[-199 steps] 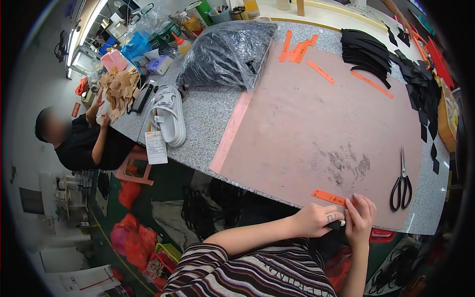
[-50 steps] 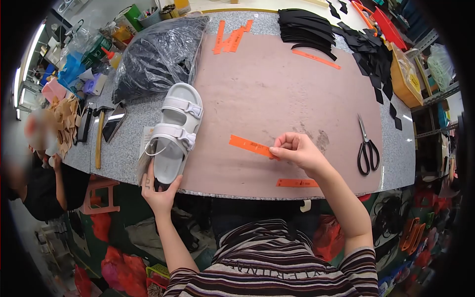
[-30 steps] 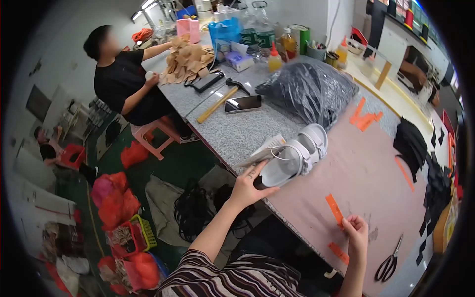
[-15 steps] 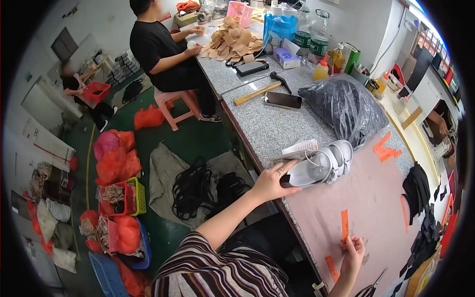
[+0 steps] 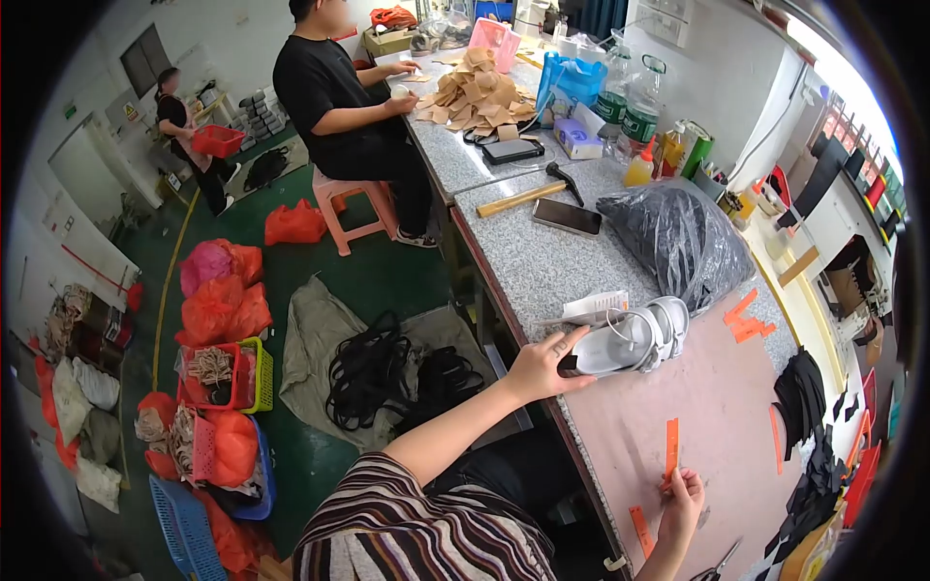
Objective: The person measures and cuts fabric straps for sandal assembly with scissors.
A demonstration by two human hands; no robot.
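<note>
My left hand grips the heel end of a grey-white strappy sandal, which lies on the pinkish work mat near the table's edge. A white paper tag sits right behind the sandal. In my right hand, closed in a pinch, is a narrow orange strip with small marks on it, held up above the mat. Another orange strip lies flat on the mat, left of my right hand. Scissors rest near the bottom edge of the view, partly cut off.
A plastic bag of dark material, a phone and a hammer lie on the speckled table. Orange strips and black strips are at the right. A seated person works beside a tan pile.
The whole view has shifted slightly. Both hands keep their holds on the sandal and the orange strip. The background person with the red basket appears more upright.
</note>
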